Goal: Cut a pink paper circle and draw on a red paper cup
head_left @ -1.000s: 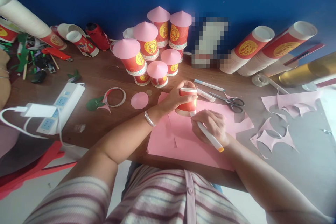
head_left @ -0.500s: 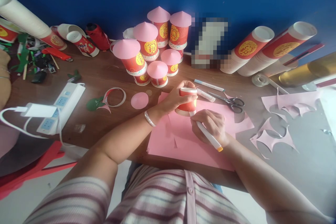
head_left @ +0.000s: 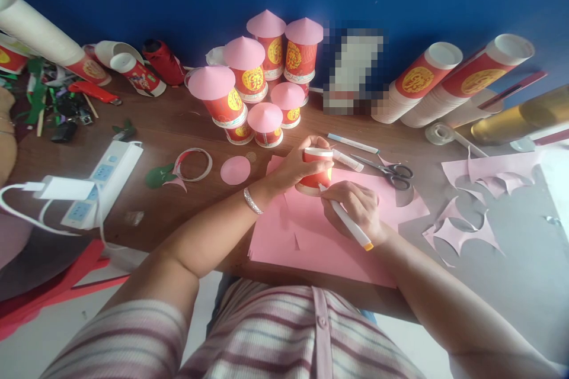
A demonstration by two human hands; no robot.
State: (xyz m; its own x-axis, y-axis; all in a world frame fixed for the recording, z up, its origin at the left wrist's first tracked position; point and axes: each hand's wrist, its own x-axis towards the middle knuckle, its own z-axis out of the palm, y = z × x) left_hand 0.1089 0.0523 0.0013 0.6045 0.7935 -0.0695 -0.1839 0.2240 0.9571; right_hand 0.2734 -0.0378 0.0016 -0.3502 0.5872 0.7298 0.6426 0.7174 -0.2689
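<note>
In my left hand [head_left: 299,164] is a red paper cup [head_left: 316,179] with a white band at each end, fingers wrapped round its side. My right hand [head_left: 353,207] is closed on a white marker [head_left: 351,225] with an orange end; its tip is at the cup's lower white band. Both hands are over a stack of pink paper [head_left: 284,237]. Just beyond them lie a capped marker [head_left: 353,143], a white tube [head_left: 347,160] and black-handled scissors [head_left: 395,176]. A pink paper disc [head_left: 235,170] rests to the left of the paper stack.
Several red cups with pink paper cones [head_left: 244,53] stand at the back. Stacked cups [head_left: 418,80] lean at right, near a tape roll [head_left: 440,134]. Pink offcuts [head_left: 466,231] lie on the right. A power strip [head_left: 106,183] and a tape ring [head_left: 193,164] are left.
My right hand and the marker have shifted slightly left and up along the cup's lower band. The left hand still holds the cup in nearly the same place.
</note>
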